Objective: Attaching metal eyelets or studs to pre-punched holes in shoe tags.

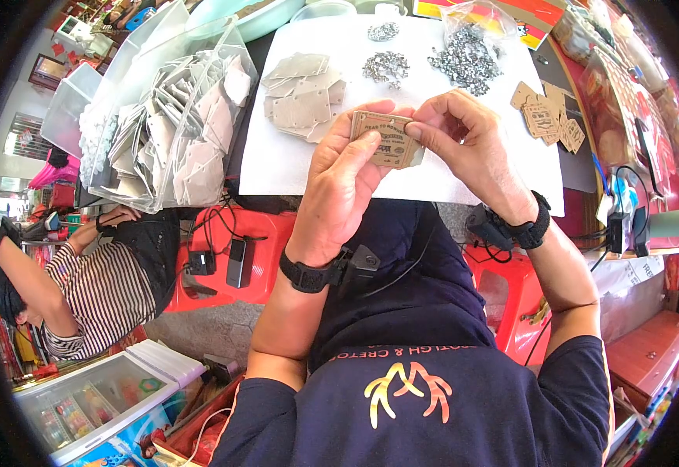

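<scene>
I had the left hand (pixel 341 162) clasping brown cards (pixel 387 146) under its thumb, the right hand (pixel 464 132) pinching their edge, and judged a slackened left thumb might spill them onto the white board (pixel 277 177) below.

Red stool (pixel 268 247), striped shirt (pixel 110 292), freezer (pixel 156 364) — white-rimmed

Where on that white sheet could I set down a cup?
The white sheet is bare between the right hand and the loose brown cards, and on the near side of the grey card pile. Its far side is crowded with silvery pieces.
</scene>
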A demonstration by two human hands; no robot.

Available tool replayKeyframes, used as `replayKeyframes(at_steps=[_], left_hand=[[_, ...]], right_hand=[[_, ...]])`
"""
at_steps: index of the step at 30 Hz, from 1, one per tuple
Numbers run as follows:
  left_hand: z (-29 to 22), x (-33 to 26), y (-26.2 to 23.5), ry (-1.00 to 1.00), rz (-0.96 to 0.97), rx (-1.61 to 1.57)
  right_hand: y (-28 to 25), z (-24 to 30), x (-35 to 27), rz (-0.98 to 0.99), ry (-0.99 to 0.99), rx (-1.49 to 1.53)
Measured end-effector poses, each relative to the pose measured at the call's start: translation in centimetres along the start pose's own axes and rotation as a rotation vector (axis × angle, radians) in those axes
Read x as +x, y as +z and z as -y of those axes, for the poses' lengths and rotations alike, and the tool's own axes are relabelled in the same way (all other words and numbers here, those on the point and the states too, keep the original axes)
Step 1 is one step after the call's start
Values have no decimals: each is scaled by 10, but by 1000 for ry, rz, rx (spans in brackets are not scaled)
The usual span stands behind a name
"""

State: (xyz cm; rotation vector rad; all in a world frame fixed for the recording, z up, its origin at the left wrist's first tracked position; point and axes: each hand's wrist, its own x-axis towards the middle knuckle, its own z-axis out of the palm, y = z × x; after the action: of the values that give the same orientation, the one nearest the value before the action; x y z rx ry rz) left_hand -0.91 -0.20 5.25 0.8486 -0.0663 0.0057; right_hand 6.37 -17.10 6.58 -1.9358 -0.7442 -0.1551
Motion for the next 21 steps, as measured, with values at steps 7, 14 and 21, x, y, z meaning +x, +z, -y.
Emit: replayKeyframes(at_steps=[7,14,21], left_hand=[[-2,0,-2,7,22,47],[-2,2,-3,15,20,61],[-4,5,-11,-9,71,67]], right_hand=[[-1,0,1,8,3,2],[-4,3,6,22,-56,-51],[-7,8,7,60,-28,-66]])
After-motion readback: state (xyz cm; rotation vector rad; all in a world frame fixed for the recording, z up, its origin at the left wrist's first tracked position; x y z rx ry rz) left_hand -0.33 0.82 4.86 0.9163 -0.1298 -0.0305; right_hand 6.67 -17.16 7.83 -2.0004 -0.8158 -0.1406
